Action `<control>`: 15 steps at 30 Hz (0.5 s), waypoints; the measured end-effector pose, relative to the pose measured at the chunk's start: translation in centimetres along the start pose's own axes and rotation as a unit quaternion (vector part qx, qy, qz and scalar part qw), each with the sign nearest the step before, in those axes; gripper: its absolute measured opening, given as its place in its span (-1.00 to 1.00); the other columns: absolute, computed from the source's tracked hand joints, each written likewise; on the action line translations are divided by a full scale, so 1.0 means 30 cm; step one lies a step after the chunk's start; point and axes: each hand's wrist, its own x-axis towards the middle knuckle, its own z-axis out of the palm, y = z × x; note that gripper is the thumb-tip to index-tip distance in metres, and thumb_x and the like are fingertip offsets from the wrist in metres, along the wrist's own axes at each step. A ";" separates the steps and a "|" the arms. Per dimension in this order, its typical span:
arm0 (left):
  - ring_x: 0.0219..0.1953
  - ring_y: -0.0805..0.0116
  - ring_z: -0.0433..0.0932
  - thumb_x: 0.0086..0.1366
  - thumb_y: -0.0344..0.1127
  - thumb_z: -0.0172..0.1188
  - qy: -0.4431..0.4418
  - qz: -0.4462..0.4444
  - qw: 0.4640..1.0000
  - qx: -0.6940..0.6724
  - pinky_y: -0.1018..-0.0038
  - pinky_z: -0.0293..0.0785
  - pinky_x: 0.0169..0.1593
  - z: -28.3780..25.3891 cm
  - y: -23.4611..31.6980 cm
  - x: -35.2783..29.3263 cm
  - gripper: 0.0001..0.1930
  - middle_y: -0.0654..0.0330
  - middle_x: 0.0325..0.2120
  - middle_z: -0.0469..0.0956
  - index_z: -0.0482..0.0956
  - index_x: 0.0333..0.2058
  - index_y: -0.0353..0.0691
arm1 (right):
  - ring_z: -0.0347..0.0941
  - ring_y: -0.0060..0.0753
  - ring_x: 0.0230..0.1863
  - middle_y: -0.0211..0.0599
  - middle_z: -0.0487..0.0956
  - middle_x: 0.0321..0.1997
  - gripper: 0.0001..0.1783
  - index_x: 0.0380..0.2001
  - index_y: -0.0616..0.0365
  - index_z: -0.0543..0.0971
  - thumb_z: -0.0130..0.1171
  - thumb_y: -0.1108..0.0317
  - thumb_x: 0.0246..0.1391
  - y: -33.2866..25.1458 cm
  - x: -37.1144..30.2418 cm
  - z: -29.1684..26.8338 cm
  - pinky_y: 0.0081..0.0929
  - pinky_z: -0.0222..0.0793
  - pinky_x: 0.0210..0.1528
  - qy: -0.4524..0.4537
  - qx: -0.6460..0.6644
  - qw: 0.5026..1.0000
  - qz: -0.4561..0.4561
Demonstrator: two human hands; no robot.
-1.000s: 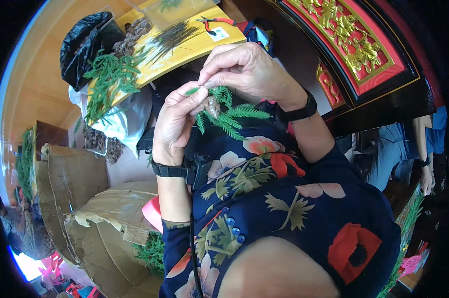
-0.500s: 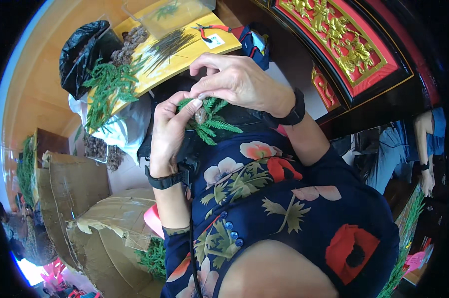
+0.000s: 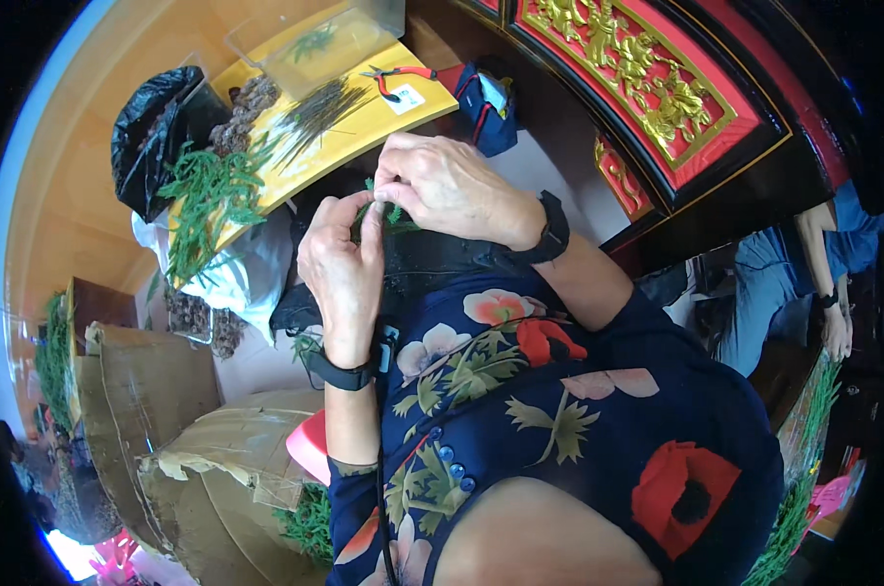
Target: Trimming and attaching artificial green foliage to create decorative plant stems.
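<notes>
In front of my chest, my left hand (image 3: 342,259) is closed, its thumb and fingers pinching a green artificial pine sprig (image 3: 399,219). Most of the sprig is hidden behind my hands, and only a few needled leaves show between them. My right hand (image 3: 452,190) meets the left at the fingertips, thumb and forefinger pressed together at the sprig's upper end. What lies in that right pinch is too small to make out.
Beyond my hands, a yellow board (image 3: 359,132) carries thin dark wires (image 3: 317,115), red-handled pliers (image 3: 395,78), a clear plastic box (image 3: 310,44), pine cones (image 3: 242,115) and green sprigs (image 3: 208,200). A black bag (image 3: 154,137) stands left. Cardboard (image 3: 217,459) is lower left; another person's hand (image 3: 837,332) is far right.
The sprig, spread out below my fingers with a small brown cone on it before, is now turned and mostly hidden. My right fingers have curled in closer, and both hands sit slightly further left.
</notes>
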 end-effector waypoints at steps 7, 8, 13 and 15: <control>-0.46 0.09 0.49 0.13 -0.35 0.20 0.019 0.024 1.000 -0.008 0.35 0.35 -0.40 0.013 -0.029 0.009 -0.89 0.07 -0.53 0.47 0.58 -0.39 -0.25 | 0.47 -0.07 -0.37 -0.11 0.51 -0.45 -0.82 -0.50 0.28 0.54 0.10 0.35 -0.05 0.006 0.002 0.024 -0.27 0.37 -0.30 0.015 0.051 0.995 0.087; -0.46 0.08 0.49 0.13 -0.34 0.20 0.022 0.027 0.999 -0.005 0.35 0.35 -0.40 0.016 -0.031 0.009 -0.88 0.07 -0.52 0.47 0.58 -0.39 -0.25 | 0.47 -0.08 -0.37 -0.10 0.52 -0.44 -0.81 -0.50 0.29 0.54 0.11 0.34 -0.05 0.009 0.002 0.027 -0.27 0.37 -0.30 0.012 0.055 0.994 0.091; -0.46 0.10 0.49 0.13 -0.34 0.20 0.031 0.032 0.999 0.004 0.36 0.35 -0.40 0.014 -0.031 0.011 -0.88 0.07 -0.52 0.48 0.58 -0.39 -0.25 | 0.50 -0.11 -0.37 -0.10 0.54 -0.43 -0.78 -0.49 0.27 0.57 0.15 0.30 -0.04 0.016 0.010 0.026 -0.31 0.39 -0.30 0.005 0.098 0.990 0.100; -0.49 0.18 0.49 0.14 -0.34 0.19 0.042 0.017 0.999 -0.019 0.38 0.35 -0.40 0.007 -0.032 0.007 -0.88 0.09 -0.53 0.48 0.58 -0.38 -0.27 | 0.51 -0.12 -0.37 -0.10 0.55 -0.42 -0.78 -0.49 0.26 0.58 0.16 0.29 -0.04 0.023 0.017 0.032 -0.33 0.40 -0.30 0.002 0.117 0.988 0.097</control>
